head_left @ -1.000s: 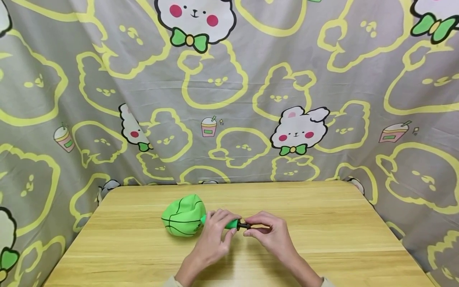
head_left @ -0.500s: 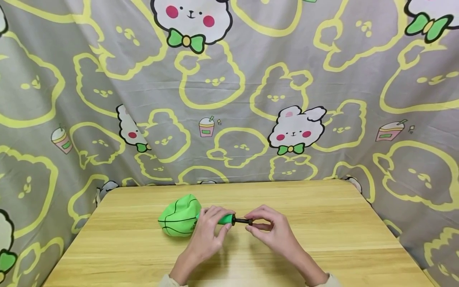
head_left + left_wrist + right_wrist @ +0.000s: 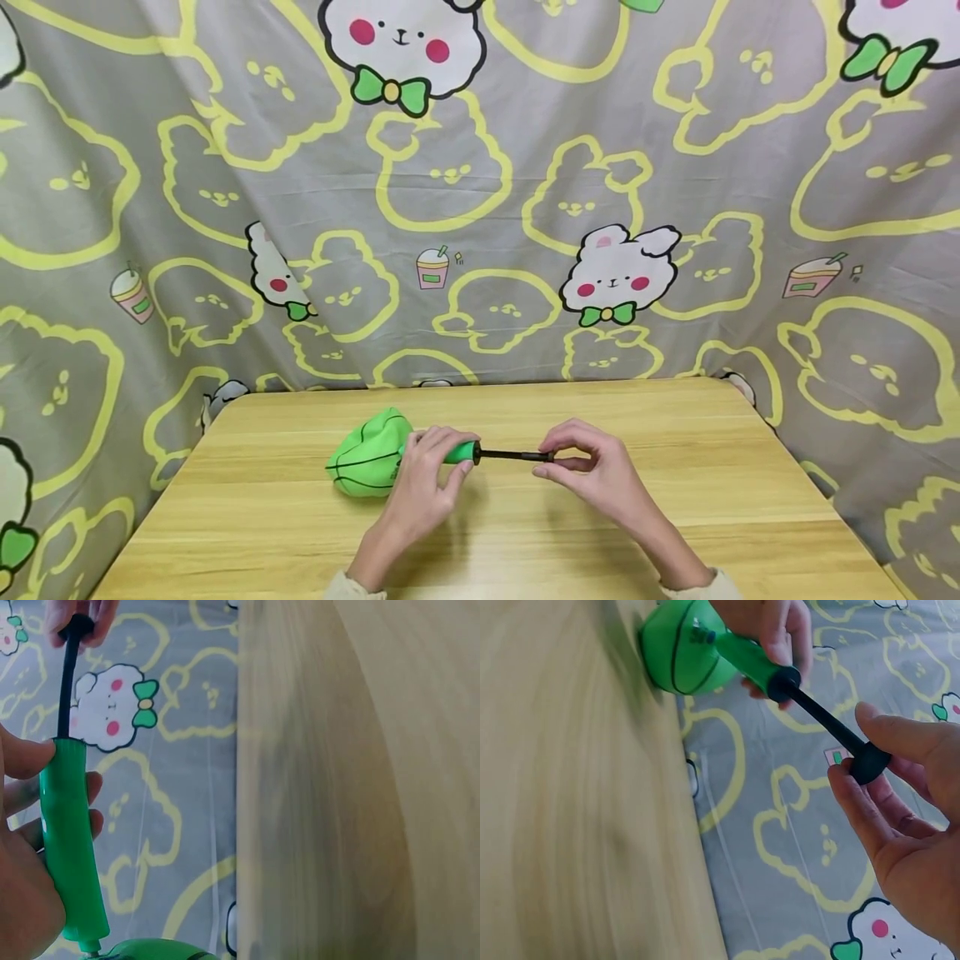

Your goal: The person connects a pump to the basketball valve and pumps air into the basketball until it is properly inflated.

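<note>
Backdrop of grey cartoon-print fabric (image 3: 525, 125) hangs behind rectangular wood-grain table (image 3: 720, 475). Dented lime-green ball with black lines (image 3: 367, 458) at table's left half. Left hand (image 3: 427, 477) wrapped round green cylindrical plastic pump barrel (image 3: 67, 840), tip at the ball. Right hand (image 3: 606, 473) at far end of thin black rod (image 3: 825, 720), pinching round black knob (image 3: 870, 763). Step looks like 1 pump stroke, rod well out; next move probably calls for steady barrel, straight inward push.
</note>
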